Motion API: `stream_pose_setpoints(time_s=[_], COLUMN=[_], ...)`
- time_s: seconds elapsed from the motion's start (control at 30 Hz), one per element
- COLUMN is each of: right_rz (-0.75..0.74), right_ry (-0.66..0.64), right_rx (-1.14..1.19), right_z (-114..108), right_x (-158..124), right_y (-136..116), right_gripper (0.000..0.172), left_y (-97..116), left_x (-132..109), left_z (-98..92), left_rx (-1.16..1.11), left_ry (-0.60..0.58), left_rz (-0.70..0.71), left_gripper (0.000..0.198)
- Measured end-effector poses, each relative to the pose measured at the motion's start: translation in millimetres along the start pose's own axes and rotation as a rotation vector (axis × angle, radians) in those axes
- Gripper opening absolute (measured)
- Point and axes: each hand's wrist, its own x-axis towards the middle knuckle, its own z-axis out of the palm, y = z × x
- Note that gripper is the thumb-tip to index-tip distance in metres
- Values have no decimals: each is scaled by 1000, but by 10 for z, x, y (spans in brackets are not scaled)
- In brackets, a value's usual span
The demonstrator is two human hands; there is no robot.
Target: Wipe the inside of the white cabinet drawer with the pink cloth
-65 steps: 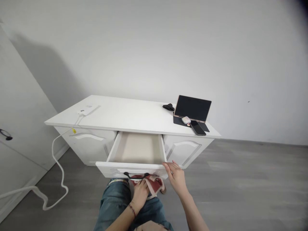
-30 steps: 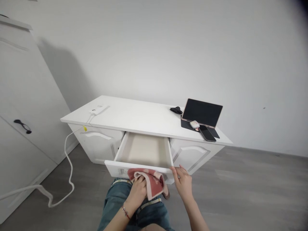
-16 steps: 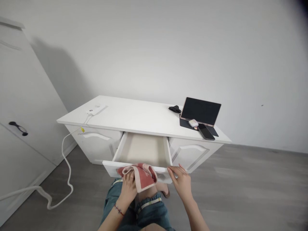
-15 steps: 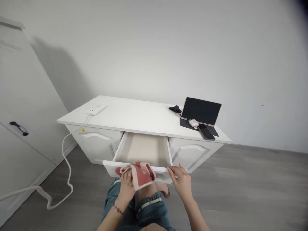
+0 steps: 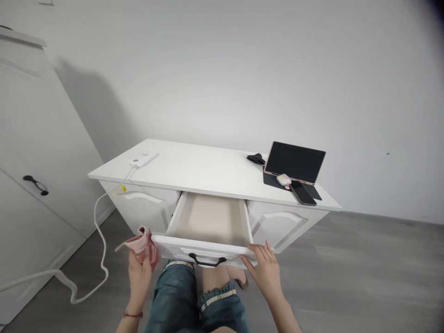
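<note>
A: Hands together or apart?

B: Well apart, one at each end of the pulled-out desk drawer (image 5: 208,242)

A: Left hand (image 5: 139,279)?

B: Clamped on a bunched red and pale-pink cloth (image 5: 147,250), thumb and fingers pinching it. Cloth sits at the left end of the drawer front, folds standing above the hand; whether it touches the panel, cannot tell

A: Right hand (image 5: 267,269)?

B: Gripping the right end of the drawer front, thumb on the outer face, other fingers by the top edge. Black handle (image 5: 207,264) lies between the two hands, untouched

A: Desktop, right side?

B: Tablet (image 5: 294,162) propped up on its dark cover; smartphone (image 5: 303,193) and small white case (image 5: 283,179) in front of it; black item (image 5: 255,159) just beside, form unclear

A: Left side?

B: White power strip (image 5: 141,160), its cable (image 5: 27,280) running down over the desk edge
</note>
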Motion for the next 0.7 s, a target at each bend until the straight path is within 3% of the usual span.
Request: stream_pose_setpoints(time_s=[0.17,0.37,0.57,0.7], right_rz=[-10,1,31,51], right_ry=[44,35,14,36], right_rx=[-24,-41,-47,-79], right_z=[70,134,312,472], right_x=[-29,76,332,525], right_y=[36,86,217,328], right_gripper=[19,22,28,40], left_y=[-201,-343,-337,-247], left_x=[-108,-489,-703,-737], left_z=[-21,-14,92,123], left_rx=[-144,-118,-163,-151], left_ry=[-12,-165,-397,-477], left_rz=[-331,-592,-514,-432], left_gripper=[46,51,57,61])
